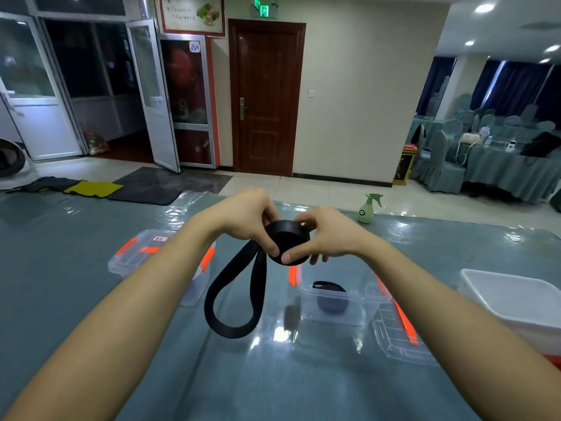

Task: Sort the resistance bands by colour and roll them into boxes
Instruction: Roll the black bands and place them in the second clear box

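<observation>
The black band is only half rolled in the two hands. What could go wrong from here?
1. The left hand and right hand pinch the coil of the black band in the air; a slip could let it spring open.
2. Its loose loop hangs toward the table and may twist, making the coil uneven.
3. The clear box already holds a rolled band; space may be tight.

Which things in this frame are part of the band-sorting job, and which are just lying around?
Job: black band, half rolled, held by left hand and right hand; open clear box holding a finished roll; labelled clear box; loose lid.
Lying about: green spray bottle; yellow cloth on the floor; white tub, role unclear.
</observation>
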Demonstrator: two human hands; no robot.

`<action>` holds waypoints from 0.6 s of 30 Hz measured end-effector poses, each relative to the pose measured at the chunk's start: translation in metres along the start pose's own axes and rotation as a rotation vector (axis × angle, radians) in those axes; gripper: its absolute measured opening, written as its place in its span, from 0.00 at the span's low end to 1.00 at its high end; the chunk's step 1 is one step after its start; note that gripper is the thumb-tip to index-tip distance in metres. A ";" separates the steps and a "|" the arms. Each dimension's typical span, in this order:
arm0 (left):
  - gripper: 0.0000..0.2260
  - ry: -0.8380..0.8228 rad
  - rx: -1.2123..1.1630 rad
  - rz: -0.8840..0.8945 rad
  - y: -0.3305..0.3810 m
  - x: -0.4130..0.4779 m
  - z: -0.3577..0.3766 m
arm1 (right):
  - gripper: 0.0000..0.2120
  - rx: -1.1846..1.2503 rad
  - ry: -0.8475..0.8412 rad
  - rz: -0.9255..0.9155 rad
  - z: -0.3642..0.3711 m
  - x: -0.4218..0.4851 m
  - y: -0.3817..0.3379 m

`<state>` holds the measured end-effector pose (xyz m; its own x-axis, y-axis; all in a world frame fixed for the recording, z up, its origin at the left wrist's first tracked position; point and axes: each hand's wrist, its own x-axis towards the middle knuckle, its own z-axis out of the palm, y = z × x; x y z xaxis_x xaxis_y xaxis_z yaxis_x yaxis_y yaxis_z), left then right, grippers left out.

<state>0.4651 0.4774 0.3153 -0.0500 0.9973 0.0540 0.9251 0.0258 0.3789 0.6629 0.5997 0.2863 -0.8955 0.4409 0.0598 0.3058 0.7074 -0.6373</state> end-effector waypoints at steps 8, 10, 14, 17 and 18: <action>0.16 -0.001 -0.178 -0.056 -0.009 -0.006 0.015 | 0.18 0.184 0.058 0.035 0.011 -0.006 0.016; 0.14 -0.026 -0.145 -0.039 -0.008 -0.005 0.021 | 0.19 0.151 -0.005 0.029 0.016 -0.009 0.015; 0.16 -0.045 -0.061 -0.013 -0.004 0.005 0.025 | 0.19 0.015 0.034 0.039 0.027 -0.009 0.014; 0.27 -0.061 -0.440 -0.042 -0.028 -0.003 0.032 | 0.19 0.187 0.147 0.087 0.025 -0.017 0.028; 0.31 -0.055 -0.533 -0.052 -0.040 -0.011 0.043 | 0.18 0.220 0.174 0.099 0.026 -0.021 0.035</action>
<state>0.4443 0.4679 0.2600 -0.0579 0.9981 -0.0207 0.6019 0.0514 0.7969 0.6842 0.6003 0.2429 -0.7901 0.6035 0.1073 0.2947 0.5275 -0.7968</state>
